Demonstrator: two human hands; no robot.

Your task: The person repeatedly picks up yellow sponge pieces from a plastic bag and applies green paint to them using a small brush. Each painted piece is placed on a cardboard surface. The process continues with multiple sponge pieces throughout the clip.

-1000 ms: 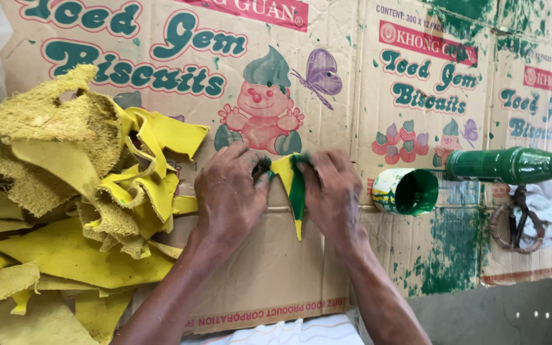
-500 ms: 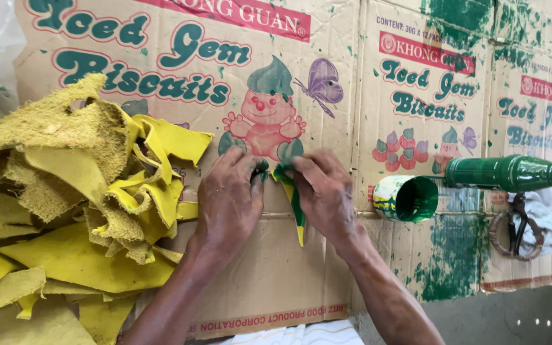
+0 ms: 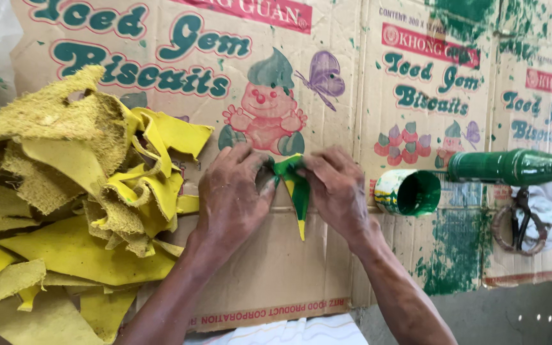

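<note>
Leaf-shaped strip (image 3: pixel 296 191), yellow with most of its face painted green, lies flat on the flattened cardboard box (image 3: pixel 276 281) that serves as the work surface, about midway along the box and nearer its front edge than its far one; its long axis runs from the far side toward the front edge, wide green end up between the two hands, narrow yellow tip pointing down at the person; the left hand (image 3: pixel 234 191) presses down on the cardboard just left of the strip, fingertips closed on the strip's upper left edge; the right hand (image 3: pixel 333 188) mirrors it on the right, thumb and fingers pinching the upper right edge; both hands grip only the wide top, so the pointed lower half lies free between the wrists, and neither hand is clearly nearer than the other; a heap of yellow scraps (image 3: pixel 78 191) covers the left part of the box, apart from the strip; to the right, a small tin of green paint (image 3: pixel 410 191) lies on its side, beside a green bottle (image 3: pixel 512 167) and scissors (image 3: pixel 519 220) near the right edge
</note>
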